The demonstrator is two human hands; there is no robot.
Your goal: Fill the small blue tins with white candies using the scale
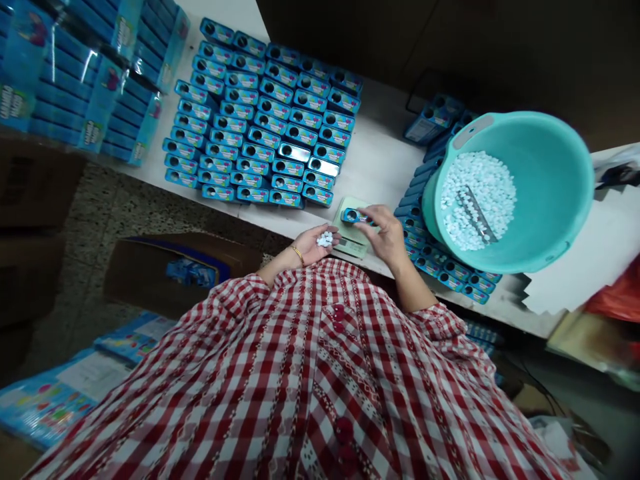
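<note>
My left hand [311, 247] is turned palm up, cupped around a small heap of white candies [325, 239]. Between the thumb and fingers of my right hand [387, 233] is a small blue candy tin [352, 216] with a round dark hole in its top. That tin is at a pale green weighing scale [353, 249]; whether it rests fully on the pan I cannot tell. To the right stands a turquoise bucket [550, 193], with many more white candies [477, 173] and a metal scoop [477, 215] inside.
Several rows of blue tins [265, 120] cover the white table [380, 153] on the left. More tins [450, 277] sit beside and under the bucket's edge. Wrapped blue packs [75, 80] are stacked at the far left. An open carton [145, 273] is below the table edge.
</note>
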